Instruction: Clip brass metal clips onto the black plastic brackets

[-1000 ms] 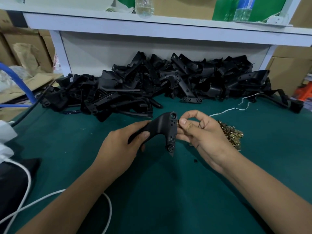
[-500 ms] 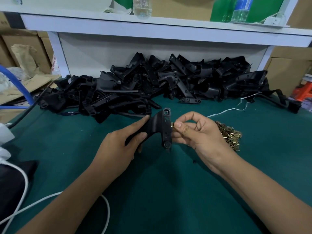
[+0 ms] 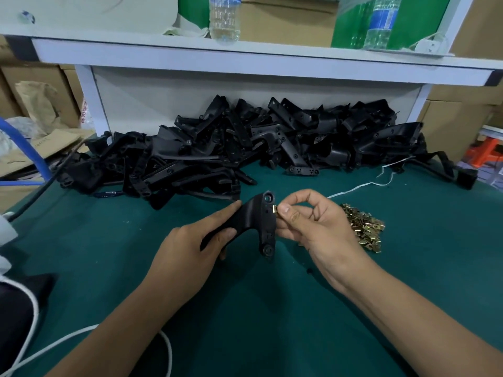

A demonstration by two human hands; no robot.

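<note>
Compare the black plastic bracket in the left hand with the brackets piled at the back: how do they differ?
The held black plastic bracket is lifted above the green mat, gripped by the left hand; the piled brackets lie tangled. The right hand presses a brass clip against its edge. Both are black.

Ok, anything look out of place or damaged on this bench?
Nothing stands out. The left hand holds a bracket; the right hand pinches a brass clip at its edge. Loose clips sit heaped, not scattered.

Green-topped counter [image 3: 272, 308]: big heap of black brackets [image 3: 245, 148] along back, small pile of brass clips [image 3: 363, 229] right of centre, white string [image 3: 362, 186] beside it, white cable [image 3: 54, 346] looping near left.
</note>
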